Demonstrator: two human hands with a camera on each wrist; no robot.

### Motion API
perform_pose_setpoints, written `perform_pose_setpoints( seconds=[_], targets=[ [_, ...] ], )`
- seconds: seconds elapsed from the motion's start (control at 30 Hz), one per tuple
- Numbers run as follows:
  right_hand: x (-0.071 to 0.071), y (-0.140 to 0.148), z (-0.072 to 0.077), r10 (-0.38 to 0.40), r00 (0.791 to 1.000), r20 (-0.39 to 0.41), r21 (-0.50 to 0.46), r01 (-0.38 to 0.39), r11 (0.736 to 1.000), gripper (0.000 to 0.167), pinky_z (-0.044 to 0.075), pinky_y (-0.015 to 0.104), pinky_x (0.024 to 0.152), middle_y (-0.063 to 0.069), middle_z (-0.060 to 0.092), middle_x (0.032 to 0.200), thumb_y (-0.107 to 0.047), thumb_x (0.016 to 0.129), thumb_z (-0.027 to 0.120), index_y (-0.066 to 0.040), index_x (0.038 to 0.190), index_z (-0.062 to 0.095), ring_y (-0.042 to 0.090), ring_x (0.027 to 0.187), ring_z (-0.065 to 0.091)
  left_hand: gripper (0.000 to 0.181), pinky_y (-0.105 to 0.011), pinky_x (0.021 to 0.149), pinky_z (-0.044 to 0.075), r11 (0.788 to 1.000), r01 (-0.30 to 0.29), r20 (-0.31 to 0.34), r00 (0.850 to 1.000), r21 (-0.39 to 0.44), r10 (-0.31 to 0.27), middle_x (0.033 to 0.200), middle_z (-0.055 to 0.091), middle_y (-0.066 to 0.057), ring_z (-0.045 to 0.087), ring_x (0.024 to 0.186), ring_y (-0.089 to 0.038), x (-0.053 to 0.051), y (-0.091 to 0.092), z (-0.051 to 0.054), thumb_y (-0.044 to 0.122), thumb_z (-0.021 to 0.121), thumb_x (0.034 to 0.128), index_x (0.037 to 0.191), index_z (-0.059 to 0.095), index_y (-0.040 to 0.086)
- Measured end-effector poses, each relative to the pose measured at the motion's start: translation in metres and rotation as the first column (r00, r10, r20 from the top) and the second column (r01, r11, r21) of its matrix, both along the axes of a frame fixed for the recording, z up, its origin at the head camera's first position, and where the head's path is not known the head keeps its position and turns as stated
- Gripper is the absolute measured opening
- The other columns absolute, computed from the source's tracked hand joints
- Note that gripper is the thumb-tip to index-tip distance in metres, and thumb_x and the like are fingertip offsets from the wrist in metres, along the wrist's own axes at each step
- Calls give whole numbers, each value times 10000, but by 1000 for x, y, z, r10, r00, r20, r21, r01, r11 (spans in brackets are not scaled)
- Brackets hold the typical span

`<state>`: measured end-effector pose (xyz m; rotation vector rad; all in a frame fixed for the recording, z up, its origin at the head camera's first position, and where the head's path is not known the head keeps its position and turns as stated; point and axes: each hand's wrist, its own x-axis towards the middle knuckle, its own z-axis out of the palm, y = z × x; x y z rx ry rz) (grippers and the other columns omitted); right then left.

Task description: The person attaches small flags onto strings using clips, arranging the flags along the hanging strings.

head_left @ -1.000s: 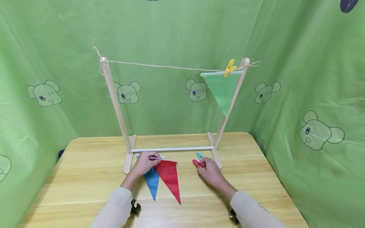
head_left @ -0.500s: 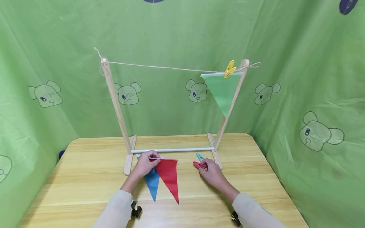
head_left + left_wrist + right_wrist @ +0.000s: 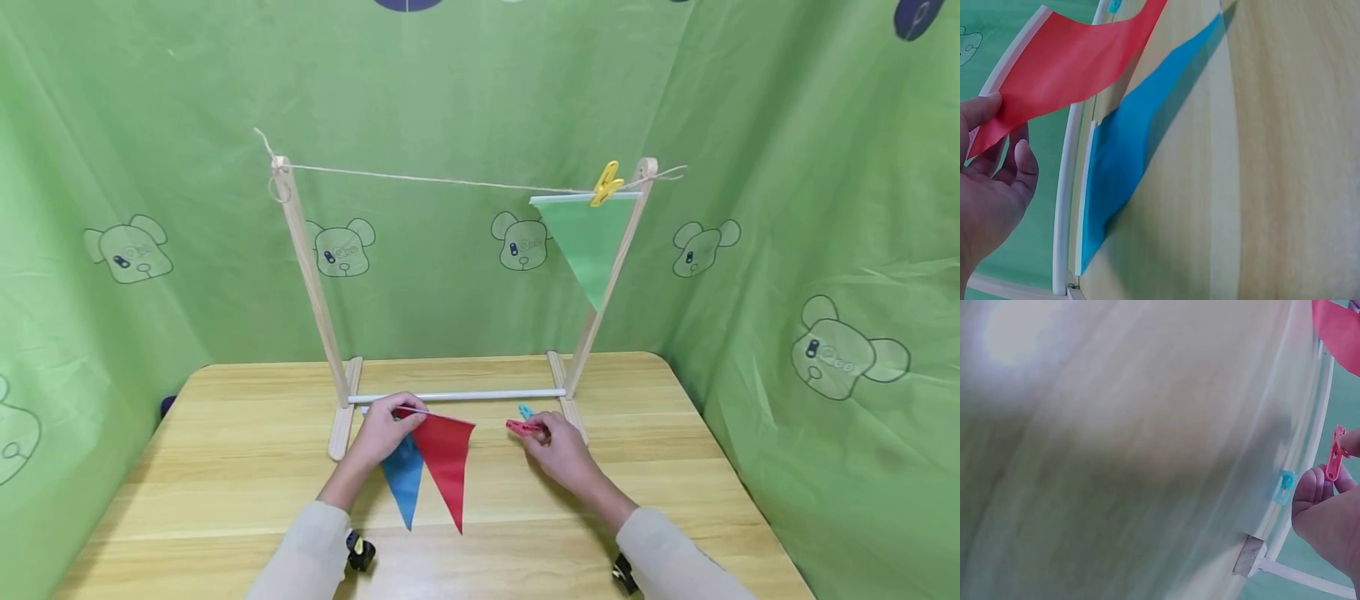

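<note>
My left hand point(image 3: 385, 431) pinches a red triangular pennant point(image 3: 445, 454) by its pale-edged top, thumb on one face. In the left wrist view the pennant point(image 3: 1079, 59) is lifted off the table, above a blue pennant point(image 3: 1116, 162) that lies flat there. My right hand point(image 3: 561, 450) holds a pink clothespin point(image 3: 522, 427) between thumb and fingers. Just behind that hand a light blue clothespin point(image 3: 1284, 487) lies on the table. A green pennant point(image 3: 585, 242) hangs from the string point(image 3: 420, 177) near the right post, with a yellow clothespin point(image 3: 606, 184) clipped over its top edge.
A wooden stand has a left post point(image 3: 307, 267), a right post point(image 3: 618, 258) and a white crossbar point(image 3: 457, 396) low between them. It stands at the back of the wooden table point(image 3: 495, 533). Green printed cloth point(image 3: 450, 83) surrounds the table.
Still pinched in my left hand, the red pennant has swung a little, its tip moving left. My right hand has lifted slightly with the pink clothespin. The head view has shifted slightly.
</note>
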<state>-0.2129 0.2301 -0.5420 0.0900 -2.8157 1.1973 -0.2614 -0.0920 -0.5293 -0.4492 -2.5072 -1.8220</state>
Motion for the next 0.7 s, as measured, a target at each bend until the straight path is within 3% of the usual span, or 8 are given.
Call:
perform_pose_setpoints(
  seconds=[0.27, 0.7],
  targets=[
    [1, 2, 5, 4, 1000, -5, -63, -5, 998, 310, 531, 189, 698, 75, 604, 1006, -76, 908, 759, -42, 1206, 682, 159, 863, 569, 62, -210, 681, 511, 998, -39, 29, 999, 52, 37, 928, 734, -84, 618, 798, -158, 1, 1, 5, 27, 751, 917, 967, 754, 62],
    [-5, 10, 17, -4, 999, -53, -116, -2, 993, 296, 560, 187, 715, 101, 613, 1044, -62, 908, 763, -74, 1193, 686, 191, 876, 595, 81, -197, 669, 519, 996, -59, 1, 998, 74, 59, 962, 738, -133, 620, 791, -178, 2, 6, 16, 51, 772, 911, 990, 756, 49]
  ],
)
